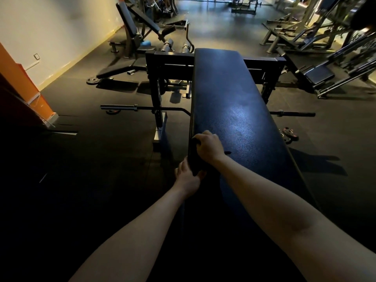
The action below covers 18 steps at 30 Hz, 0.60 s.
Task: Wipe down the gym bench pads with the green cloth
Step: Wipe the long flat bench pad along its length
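The cloth [193, 159] hangs over the left edge of the bench pad [230, 94], near the end closest to the person; in this dim light it reads as dark, and its green cannot be confirmed. The right hand [208, 146] lies on the pad's top corner with its fingers curled over the upper part of the cloth. The left hand [188, 179] sits lower, beside the pad's side face, and grips the cloth's lower end. The step in hand appears to be wiping the pad's left edge and side face. To do it well, stretch the cloth taut between the two hands so that it wraps the rounded edge without bunching. Press it flat against the vinyl and draw it along the edge in one direction, away from the body toward the far end. Overlap each pass with the one beside it, and refold the cloth to a fresh face when one side is soiled. Most of the top surface, with a sheen at its middle, probably has yet to be covered. A barbell [142, 108] lies on the floor [91, 159] just beside the bench on the left, so place the feet with care when moving along that side.
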{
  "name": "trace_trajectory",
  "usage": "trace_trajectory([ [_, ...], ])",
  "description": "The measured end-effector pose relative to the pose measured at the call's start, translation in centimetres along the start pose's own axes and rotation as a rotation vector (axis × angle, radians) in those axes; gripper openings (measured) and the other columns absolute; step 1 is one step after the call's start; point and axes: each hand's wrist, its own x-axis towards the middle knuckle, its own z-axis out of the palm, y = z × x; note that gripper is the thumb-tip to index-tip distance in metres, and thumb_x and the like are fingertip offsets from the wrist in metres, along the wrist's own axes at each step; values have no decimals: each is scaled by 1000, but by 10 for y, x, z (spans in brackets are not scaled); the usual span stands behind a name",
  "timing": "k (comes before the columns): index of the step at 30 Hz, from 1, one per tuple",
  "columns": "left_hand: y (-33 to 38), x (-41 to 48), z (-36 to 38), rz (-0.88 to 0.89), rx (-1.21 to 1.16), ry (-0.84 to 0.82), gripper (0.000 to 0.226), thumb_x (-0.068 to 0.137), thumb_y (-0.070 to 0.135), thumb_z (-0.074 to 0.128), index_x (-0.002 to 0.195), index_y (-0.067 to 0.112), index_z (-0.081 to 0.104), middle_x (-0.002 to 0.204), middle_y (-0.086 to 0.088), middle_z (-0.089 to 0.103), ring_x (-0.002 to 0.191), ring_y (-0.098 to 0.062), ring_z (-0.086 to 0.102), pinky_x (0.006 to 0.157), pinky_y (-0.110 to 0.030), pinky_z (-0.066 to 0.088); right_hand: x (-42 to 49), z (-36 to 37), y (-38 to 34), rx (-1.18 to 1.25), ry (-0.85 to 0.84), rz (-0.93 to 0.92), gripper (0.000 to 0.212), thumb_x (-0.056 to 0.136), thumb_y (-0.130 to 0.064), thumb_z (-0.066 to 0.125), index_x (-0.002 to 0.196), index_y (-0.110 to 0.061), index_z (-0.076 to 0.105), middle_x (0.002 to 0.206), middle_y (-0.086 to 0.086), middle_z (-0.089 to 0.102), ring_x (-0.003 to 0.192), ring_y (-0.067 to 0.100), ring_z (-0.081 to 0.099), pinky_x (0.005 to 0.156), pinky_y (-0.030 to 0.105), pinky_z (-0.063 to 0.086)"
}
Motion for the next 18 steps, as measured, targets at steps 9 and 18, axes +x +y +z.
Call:
trace_trajectory([
  [9,-16,-5,4,79,-75,94,62,86,33,68,142,21,45,141,-8,47,136,-31,40,114,-41,31,-26,2,-1,-137,-166,-270,28,94,-31,55,118,-38,67,117,-4,50,107,20,39,76,31,39],
  [18,-3,1,1,-8,76,47,91,95,52,60,161,15,9,163,-7,18,150,-30,13,122,-46,20,28,-4,29,-54,68,133,38,98,-25,46,133,-32,61,131,10,50,114,39,44,102,37,32],
])
